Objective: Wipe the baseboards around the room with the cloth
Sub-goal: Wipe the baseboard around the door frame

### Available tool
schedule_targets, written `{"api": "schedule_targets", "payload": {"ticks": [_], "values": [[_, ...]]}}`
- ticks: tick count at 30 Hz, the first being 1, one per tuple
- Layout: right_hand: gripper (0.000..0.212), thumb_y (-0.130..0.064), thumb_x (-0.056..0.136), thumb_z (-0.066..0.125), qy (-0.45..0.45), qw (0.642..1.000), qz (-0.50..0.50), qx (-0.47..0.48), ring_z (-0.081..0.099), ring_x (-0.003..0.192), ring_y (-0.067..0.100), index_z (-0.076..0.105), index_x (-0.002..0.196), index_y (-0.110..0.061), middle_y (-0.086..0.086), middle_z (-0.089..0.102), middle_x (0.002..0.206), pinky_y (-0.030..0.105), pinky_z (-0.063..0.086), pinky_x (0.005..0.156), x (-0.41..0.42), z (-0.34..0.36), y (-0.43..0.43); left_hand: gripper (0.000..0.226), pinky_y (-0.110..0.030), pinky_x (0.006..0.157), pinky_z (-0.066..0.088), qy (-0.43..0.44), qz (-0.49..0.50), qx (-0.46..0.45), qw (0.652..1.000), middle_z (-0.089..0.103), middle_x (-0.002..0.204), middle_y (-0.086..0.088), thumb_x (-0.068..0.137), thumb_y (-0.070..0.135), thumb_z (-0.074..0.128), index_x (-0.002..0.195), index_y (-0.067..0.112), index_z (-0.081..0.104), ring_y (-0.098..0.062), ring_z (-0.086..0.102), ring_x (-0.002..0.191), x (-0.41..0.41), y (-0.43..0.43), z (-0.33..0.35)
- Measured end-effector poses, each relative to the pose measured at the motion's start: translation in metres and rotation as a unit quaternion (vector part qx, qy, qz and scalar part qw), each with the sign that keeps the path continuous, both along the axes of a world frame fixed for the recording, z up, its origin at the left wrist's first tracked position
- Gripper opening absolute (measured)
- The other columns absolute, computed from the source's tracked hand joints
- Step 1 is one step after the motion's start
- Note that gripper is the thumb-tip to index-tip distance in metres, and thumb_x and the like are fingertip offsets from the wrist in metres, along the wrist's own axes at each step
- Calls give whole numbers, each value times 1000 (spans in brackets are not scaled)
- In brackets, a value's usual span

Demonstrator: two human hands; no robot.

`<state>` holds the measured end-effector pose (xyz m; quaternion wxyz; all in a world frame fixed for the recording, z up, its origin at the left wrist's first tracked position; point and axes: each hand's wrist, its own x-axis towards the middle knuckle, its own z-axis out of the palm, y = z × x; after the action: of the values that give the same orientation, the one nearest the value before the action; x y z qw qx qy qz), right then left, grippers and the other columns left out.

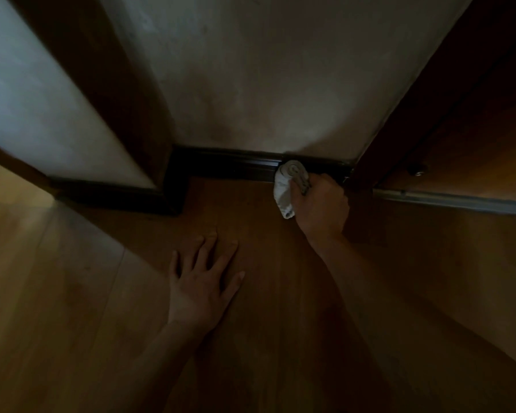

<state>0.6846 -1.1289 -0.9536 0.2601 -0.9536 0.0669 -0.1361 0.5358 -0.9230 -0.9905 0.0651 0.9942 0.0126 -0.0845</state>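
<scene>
One white cloth (285, 190) is gripped by the curled fingers of the right hand (322, 208) — its long axis is pointed at the wall (251, 84), far end pressed on the dark baseboard (236, 166). The left hand (204, 283) is laid flat on the floor (72, 293), fingers spread.

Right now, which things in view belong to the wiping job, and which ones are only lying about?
For the job:
- cloth, gripped in the right hand
- dark baseboard, which the cloth touches

Only there:
- left hand, flat on the wooden floor
- wall
- metal threshold strip on the right
</scene>
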Motion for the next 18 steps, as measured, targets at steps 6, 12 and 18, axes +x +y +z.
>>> {"api": "schedule_targets", "payload": {"ticks": [6, 12, 18], "values": [[30, -43, 94, 60, 10, 1000, 6, -3, 65, 82, 26, 70, 93, -15, 6, 63, 92, 26, 36, 61, 2, 0, 11, 67, -54, 122, 2, -2, 3, -15, 1000, 13, 167, 6, 92, 75, 11, 154, 53, 13, -18, 5, 154, 0, 1, 0], [32, -44, 94, 60, 4, 1000, 2, -25, 66, 84, 28, 71, 94, -14, 9, 66, 93, 27, 40, 62, 3, -1, -18, 67, -55, 121, 6, -6, 6, -20, 1000, 18, 166, 5, 91, 77, 13, 154, 52, 19, -19, 10, 153, 1, 2, 0], [34, -47, 90, 63, 6, 997, -82, 10, 67, 77, 33, 73, 90, -14, 13, 69, 85, 29, 45, 60, -1, -3, -65, 69, -54, 121, 7, -6, 12, -21, 1000, 18, 166, 6, 89, 78, 12, 153, 53, 20, -19, 10, 153, 2, 1, 2]]}}
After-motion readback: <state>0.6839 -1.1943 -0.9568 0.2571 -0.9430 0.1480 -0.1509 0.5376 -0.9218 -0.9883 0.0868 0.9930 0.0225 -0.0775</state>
